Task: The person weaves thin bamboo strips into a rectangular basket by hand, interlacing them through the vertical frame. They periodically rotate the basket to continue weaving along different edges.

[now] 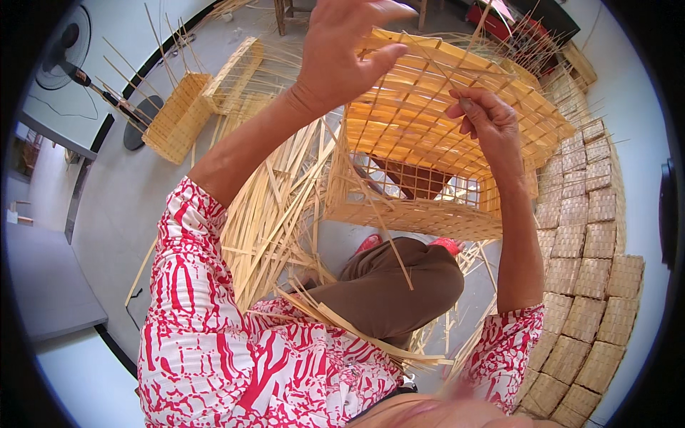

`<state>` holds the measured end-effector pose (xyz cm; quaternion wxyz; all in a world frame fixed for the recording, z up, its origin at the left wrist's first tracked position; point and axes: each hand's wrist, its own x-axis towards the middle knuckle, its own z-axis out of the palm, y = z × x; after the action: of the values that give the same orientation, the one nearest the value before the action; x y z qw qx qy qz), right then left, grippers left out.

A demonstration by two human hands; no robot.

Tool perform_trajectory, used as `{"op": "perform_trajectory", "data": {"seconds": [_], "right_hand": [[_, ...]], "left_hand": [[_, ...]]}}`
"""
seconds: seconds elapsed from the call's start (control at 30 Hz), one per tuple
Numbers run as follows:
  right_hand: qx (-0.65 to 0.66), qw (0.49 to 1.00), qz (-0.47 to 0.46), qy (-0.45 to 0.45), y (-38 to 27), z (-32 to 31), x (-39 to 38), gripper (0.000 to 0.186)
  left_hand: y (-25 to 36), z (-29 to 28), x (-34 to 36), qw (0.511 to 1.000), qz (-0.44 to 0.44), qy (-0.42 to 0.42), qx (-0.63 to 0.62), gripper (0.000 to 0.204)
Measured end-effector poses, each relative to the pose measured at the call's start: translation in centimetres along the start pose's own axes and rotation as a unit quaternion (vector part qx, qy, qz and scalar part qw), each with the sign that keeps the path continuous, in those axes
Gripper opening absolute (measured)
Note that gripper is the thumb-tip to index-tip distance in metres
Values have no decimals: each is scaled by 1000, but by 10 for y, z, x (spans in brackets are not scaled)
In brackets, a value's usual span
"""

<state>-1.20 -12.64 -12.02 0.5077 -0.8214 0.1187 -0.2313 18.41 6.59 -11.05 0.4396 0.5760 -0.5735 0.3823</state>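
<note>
A large woven basket of pale bamboo strips (421,222) stands in front of me above my knees, with an open lattice in its side. My left hand (349,50) is raised at the basket's far left upper edge. Its thumb and fingers are apart, and I see nothing held between them. Over the lattice, toward the right, my right hand (489,128) is closed in a pinch. A thin bamboo strip (437,65) slants from near the far edge down to those fingertips. Loose strip ends stick out from the basket's left corner.
Many loose bamboo strips (275,207) lie on the floor at left. Beyond them stand a smaller woven basket (178,118) with upright strip ends and a fan (68,53). Stacked woven baskets (578,285) line the right wall. My bent knee (399,285) is below the large basket.
</note>
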Motion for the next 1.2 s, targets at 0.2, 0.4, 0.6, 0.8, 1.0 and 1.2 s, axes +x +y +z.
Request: {"op": "perform_trajectory", "data": {"seconds": [0.2, 0.4, 0.6, 0.8, 1.0, 1.2], "right_hand": [[23, 1000, -13, 11, 1, 0, -5, 19], [-56, 996, -17, 70, -8, -1, -15, 20], [90, 989, 19, 113, -17, 31, -43, 34], [244, 954, -3, 176, -20, 60, -46, 41], [205, 961, -51, 176, -26, 55, -30, 42], [-85, 993, -69, 43, -23, -9, -42, 35]], "left_hand": [[32, 45, 8, 971, 180, -140, 66, 26], [42, 57, 15, 970, 145, -177, 76, 12], [46, 59, 16, 981, 73, -165, 73, 16], [65, 64, 17, 987, 4, -157, 39, 18], [63, 46, 20, 993, -13, -119, 23, 23], [31, 31, 23, 968, 66, -219, -105, 11]]}}
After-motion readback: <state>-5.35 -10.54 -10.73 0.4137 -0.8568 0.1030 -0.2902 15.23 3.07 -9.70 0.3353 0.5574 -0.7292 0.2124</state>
